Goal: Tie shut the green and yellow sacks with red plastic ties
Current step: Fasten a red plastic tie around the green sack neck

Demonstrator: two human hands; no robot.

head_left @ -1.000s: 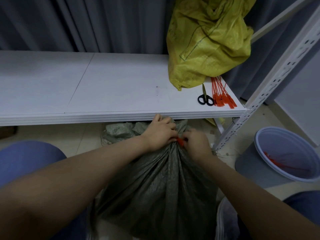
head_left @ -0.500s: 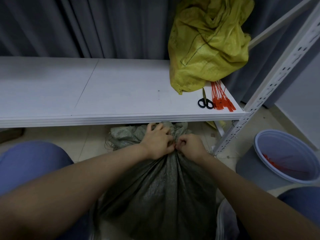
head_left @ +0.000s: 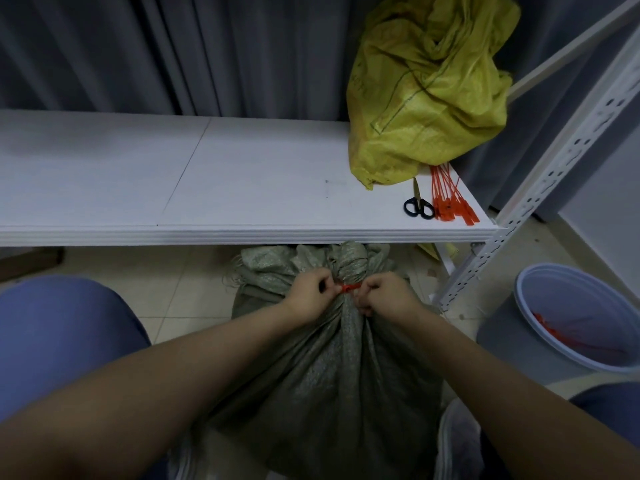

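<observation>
- Both grips are closed on the red tie (head_left: 349, 288): the left hand (head_left: 310, 297) pinches one end and the right hand (head_left: 386, 296) the other, fingers curled.
- Half a second ago the hands sat knuckle to knuckle and hid the tie. Now they have drawn apart, and a red strip shows across the gathered neck of the green sack (head_left: 329, 375), on the floor below the shelf's (head_left: 207, 174) front edge.
- Likely the tie is being cinched — the green sack looks nearly done.
- The yellow sack (head_left: 426, 91) seems untied at the shelf's right end — spare ties (head_left: 450, 202) and scissors (head_left: 419, 206) lie at its front-right corner.
</observation>
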